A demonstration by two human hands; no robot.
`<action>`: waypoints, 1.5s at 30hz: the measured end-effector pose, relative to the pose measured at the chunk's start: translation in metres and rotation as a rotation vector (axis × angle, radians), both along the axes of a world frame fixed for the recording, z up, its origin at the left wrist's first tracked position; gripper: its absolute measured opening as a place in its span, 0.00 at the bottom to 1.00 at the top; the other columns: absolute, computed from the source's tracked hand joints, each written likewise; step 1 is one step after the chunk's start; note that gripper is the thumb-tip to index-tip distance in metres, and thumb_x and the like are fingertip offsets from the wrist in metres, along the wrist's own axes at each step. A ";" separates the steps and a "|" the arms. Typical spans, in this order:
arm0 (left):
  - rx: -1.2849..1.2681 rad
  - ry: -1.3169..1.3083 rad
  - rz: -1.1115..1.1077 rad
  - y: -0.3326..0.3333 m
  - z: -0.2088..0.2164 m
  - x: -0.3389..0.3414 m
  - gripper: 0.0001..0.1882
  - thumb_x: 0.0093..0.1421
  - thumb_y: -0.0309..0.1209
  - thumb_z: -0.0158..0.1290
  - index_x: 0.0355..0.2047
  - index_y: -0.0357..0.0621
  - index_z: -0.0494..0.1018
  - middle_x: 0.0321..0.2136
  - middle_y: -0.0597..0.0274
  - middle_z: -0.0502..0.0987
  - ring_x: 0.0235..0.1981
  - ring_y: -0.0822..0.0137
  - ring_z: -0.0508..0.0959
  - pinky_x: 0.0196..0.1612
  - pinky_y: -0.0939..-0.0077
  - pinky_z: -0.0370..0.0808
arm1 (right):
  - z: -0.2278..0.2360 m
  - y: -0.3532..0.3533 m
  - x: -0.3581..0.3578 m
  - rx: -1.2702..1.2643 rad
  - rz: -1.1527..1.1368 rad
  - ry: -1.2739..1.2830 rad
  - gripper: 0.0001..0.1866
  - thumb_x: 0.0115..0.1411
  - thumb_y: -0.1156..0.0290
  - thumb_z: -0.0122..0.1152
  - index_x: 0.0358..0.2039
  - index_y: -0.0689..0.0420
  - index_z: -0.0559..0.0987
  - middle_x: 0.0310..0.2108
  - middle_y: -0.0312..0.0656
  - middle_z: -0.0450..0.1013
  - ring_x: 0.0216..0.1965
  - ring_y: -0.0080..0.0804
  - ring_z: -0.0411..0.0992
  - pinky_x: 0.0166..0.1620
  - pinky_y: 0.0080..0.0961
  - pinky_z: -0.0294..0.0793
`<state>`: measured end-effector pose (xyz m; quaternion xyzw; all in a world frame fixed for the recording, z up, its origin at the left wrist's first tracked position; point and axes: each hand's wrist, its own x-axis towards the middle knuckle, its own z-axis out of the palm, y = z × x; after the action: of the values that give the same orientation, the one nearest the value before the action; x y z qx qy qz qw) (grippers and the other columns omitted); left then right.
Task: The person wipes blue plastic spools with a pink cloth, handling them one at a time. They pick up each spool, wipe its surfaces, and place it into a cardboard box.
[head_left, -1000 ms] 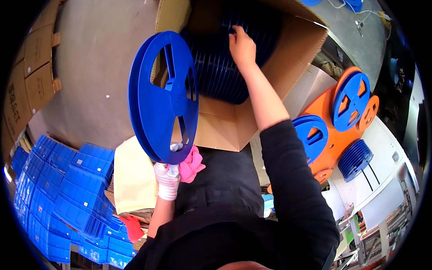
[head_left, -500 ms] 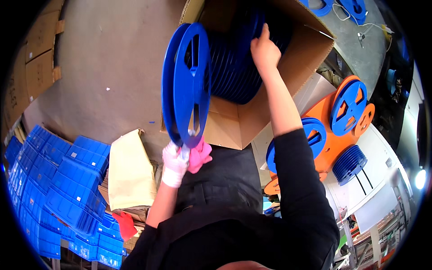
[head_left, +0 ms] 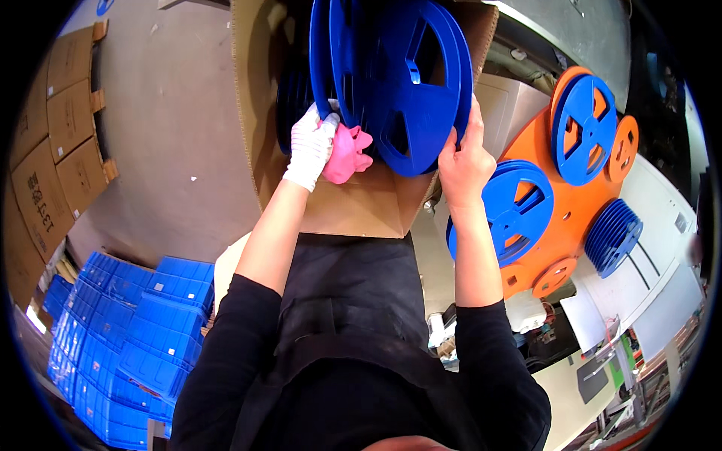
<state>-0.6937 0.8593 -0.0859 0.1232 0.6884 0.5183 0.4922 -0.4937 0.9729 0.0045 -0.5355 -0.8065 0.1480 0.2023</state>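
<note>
My left hand [head_left: 312, 143], in a white glove, closes on the lower rim of a blue plastic reel [head_left: 320, 64] over the cardboard box [head_left: 361, 210]. A crumpled pink cloth [head_left: 347, 155] is bunched against this hand. My bare right hand [head_left: 466, 165] grips the right rim of a second blue reel [head_left: 408, 143], with thumb and fingers about its edge. The two reels stand upright side by side above the box, their tops cut off by the picture's upper edge. More dark blue reels [head_left: 293, 105] show inside the box, partly hidden behind them.
On the right is an orange plate [head_left: 560, 214] bearing blue reels [head_left: 584, 129]. A stack of small blue reels [head_left: 613, 237] lies on a white surface. Blue plastic bins [head_left: 135, 331] stand lower left, and stacked cartons [head_left: 53, 158] line the far left.
My right hand has come up out of the box, now gripping a second reel. My left hand has moved its reel up and right over the box. The view has shifted.
</note>
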 end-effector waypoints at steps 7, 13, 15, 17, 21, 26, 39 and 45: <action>-0.103 0.036 -0.099 -0.004 -0.022 0.018 0.09 0.59 0.19 0.49 0.40 0.40 0.74 0.31 0.70 0.74 0.31 0.78 0.68 0.38 0.83 0.69 | 0.008 -0.009 0.026 0.008 -0.033 0.145 0.33 0.49 0.82 0.57 0.59 0.58 0.67 0.22 0.44 0.74 0.13 0.33 0.68 0.20 0.25 0.68; -0.168 0.243 -0.124 -0.017 -0.015 0.028 0.09 0.61 0.22 0.48 0.42 0.41 0.72 0.26 0.68 0.74 0.27 0.77 0.67 0.33 0.83 0.70 | 0.039 -0.016 0.063 -0.065 -0.040 0.179 0.30 0.47 0.87 0.56 0.55 0.68 0.68 0.44 0.52 0.75 0.15 0.27 0.68 0.23 0.19 0.70; -0.188 0.302 -0.124 -0.010 -0.007 0.027 0.09 0.60 0.22 0.49 0.42 0.41 0.72 0.26 0.67 0.74 0.27 0.77 0.68 0.35 0.83 0.70 | 0.040 -0.020 0.070 -0.048 -0.034 0.204 0.30 0.47 0.87 0.56 0.55 0.70 0.67 0.45 0.53 0.75 0.15 0.27 0.69 0.23 0.19 0.70; -0.170 0.290 -0.127 -0.005 -0.006 0.028 0.11 0.60 0.23 0.49 0.43 0.41 0.72 0.26 0.65 0.74 0.27 0.76 0.68 0.35 0.81 0.71 | 0.045 -0.023 0.070 -0.033 -0.027 0.239 0.31 0.47 0.88 0.55 0.55 0.70 0.66 0.46 0.54 0.74 0.16 0.28 0.69 0.24 0.19 0.70; -0.220 0.346 -0.245 0.004 -0.031 0.013 0.19 0.59 0.26 0.50 0.51 0.43 0.70 0.26 0.60 0.74 0.27 0.69 0.70 0.37 0.77 0.72 | 0.056 -0.036 0.068 -0.111 -0.078 0.381 0.26 0.60 0.85 0.49 0.60 0.69 0.60 0.44 0.48 0.75 0.31 0.24 0.75 0.35 0.15 0.73; -0.188 0.329 -0.327 -0.021 -0.024 0.007 0.32 0.57 0.24 0.49 0.63 0.44 0.58 0.56 0.47 0.68 0.56 0.61 0.70 0.59 0.75 0.64 | 0.083 -0.048 0.078 -0.313 -0.351 1.014 0.27 0.66 0.76 0.45 0.64 0.64 0.54 0.54 0.46 0.66 0.47 0.30 0.71 0.48 0.26 0.74; 0.090 0.054 -0.162 -0.092 0.155 -0.001 0.24 0.59 0.20 0.52 0.57 0.34 0.64 0.49 0.57 0.73 0.51 0.71 0.72 0.57 0.77 0.66 | 0.152 -0.082 0.135 -0.616 -0.528 1.601 0.24 0.67 0.54 0.42 0.55 0.59 0.66 0.50 0.45 0.69 0.50 0.38 0.70 0.49 0.34 0.75; 0.225 0.421 -0.187 -0.069 0.240 -0.024 0.26 0.60 0.33 0.55 0.57 0.39 0.66 0.49 0.53 0.74 0.50 0.63 0.74 0.54 0.71 0.69 | 0.193 -0.088 0.139 -0.456 -0.352 1.550 0.23 0.66 0.56 0.45 0.53 0.59 0.68 0.49 0.47 0.70 0.48 0.37 0.72 0.48 0.32 0.75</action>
<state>-0.7173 0.7899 0.1543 0.3455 0.6992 0.5069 0.3671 -0.3543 0.8846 0.1971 -0.4281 -0.2926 0.6014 0.6078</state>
